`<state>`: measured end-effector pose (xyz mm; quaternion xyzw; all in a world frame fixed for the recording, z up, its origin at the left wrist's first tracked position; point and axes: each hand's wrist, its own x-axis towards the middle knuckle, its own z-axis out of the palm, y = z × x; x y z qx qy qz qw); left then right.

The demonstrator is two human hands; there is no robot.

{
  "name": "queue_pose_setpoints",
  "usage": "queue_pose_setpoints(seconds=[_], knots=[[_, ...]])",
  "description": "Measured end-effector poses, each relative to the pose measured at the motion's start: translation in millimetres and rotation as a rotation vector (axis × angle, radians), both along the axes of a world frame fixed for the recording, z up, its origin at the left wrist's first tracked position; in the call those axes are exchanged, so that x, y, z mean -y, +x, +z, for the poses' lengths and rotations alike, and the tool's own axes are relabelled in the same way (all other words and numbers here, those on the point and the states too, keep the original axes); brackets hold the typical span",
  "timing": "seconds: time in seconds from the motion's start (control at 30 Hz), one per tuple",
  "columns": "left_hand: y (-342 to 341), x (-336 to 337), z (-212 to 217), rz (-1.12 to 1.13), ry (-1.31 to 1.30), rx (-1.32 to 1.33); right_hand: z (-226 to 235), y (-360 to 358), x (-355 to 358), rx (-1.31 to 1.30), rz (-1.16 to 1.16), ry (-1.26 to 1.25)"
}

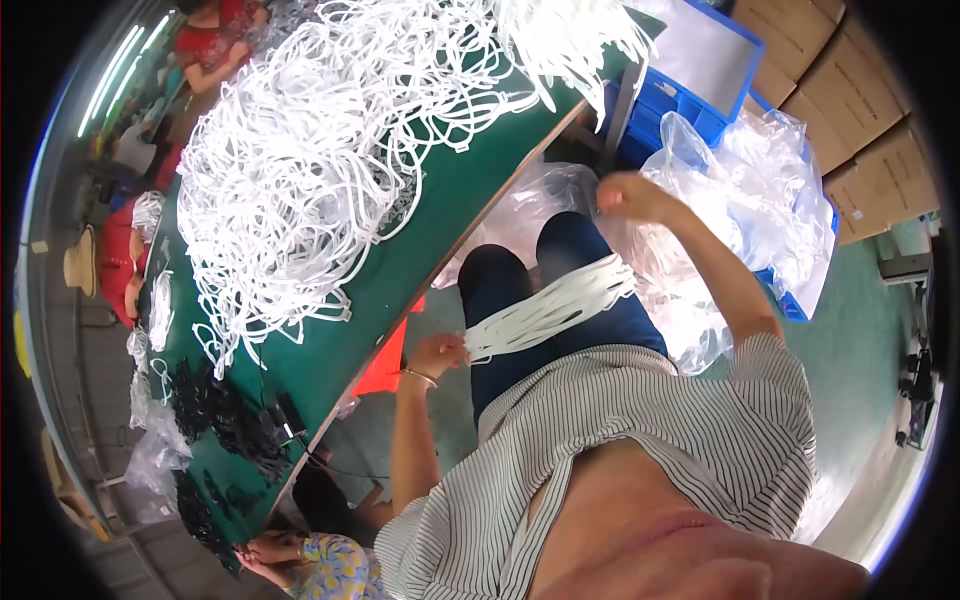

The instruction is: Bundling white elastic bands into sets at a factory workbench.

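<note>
A bundle of white plastic strips (550, 305) lies across my lap, over dark trousers. My left hand (437, 355) is closed on the bundle's left end, beside my knee. My right hand (628, 195) is raised beyond my knees, with its fingers closed on the edge of a clear plastic bag (740, 180). The bag spreads out crumpled to my right and partly under the bundle's far end.
A green table (400, 270) to my left carries a big heap of white plastic loops (320, 150) and several black parts (230, 420). Blue crates (690, 100) and cardboard boxes (860, 110) stand behind the bag. A person in red (215, 40) sits far off; another person's hands (270, 550) work nearby.
</note>
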<state>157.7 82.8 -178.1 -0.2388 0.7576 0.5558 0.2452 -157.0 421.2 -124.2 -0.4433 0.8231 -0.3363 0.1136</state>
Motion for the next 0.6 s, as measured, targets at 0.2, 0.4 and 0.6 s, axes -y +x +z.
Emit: queue_pose_setpoints(seconds=[0.2, 0.4, 0.6], knots=[[16.5, 7.8, -34.9, -0.113, -0.536, -0.371, 77.9, -120.9, 111.5, -0.301, -0.506, -0.355], [-6.4, -27.6, 2.6, -0.072, -0.569, -0.523, 83.2, -179.3, 162.5, -0.174, -0.734, -0.007], [-56.8, -70.9, 71.7, -0.145, -0.356, -0.713, 72.2, -166.5, 129.1, 0.256, -0.683, -0.533]])
